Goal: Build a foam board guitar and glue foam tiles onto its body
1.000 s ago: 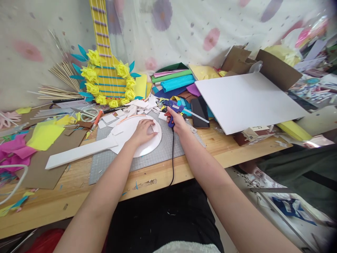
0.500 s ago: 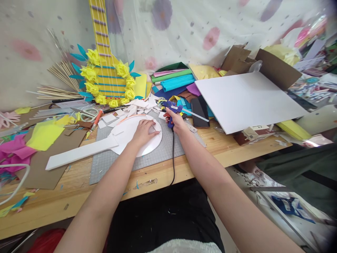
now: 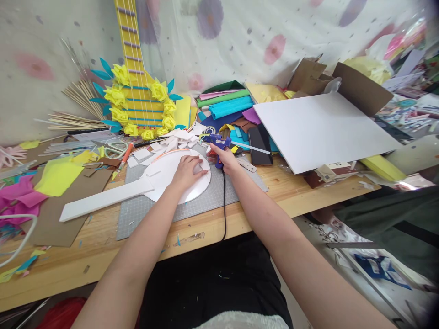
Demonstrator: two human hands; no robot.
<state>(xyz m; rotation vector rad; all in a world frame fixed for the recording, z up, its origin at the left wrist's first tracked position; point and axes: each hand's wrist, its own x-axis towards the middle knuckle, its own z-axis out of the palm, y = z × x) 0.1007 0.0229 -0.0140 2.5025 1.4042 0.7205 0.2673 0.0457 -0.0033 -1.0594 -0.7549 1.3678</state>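
My left hand (image 3: pixel 187 172) rests on a white, banjo-shaped foam board piece (image 3: pixel 164 180), its thumb and fingers apart near the right side of the round body. The long neck (image 3: pixel 103 199) of that piece points to the left, and an orange line runs along part of its far rim. My right hand (image 3: pixel 224 159) grips a blue hot glue gun (image 3: pixel 219 142) just right of the round body. The gun's nozzle points left, and a clear glue stick (image 3: pixel 252 147) sticks out of its back. A black cord (image 3: pixel 225 205) hangs from its handle over the table edge.
A grey cutting mat (image 3: pixel 206 203) lies under the foam piece. White foam scraps (image 3: pixel 174 139) and a yellow paper-flowered guitar model (image 3: pixel 142 100) are behind. A phone (image 3: pixel 259 146) and large white board (image 3: pixel 322 130) are at right; scissors (image 3: pixel 115 149) and a brown board (image 3: pixel 65 214) at left.
My right hand has moved slightly left with the glue gun, bringing the nozzle nearer the far right rim of the round body. My left hand stays in place.
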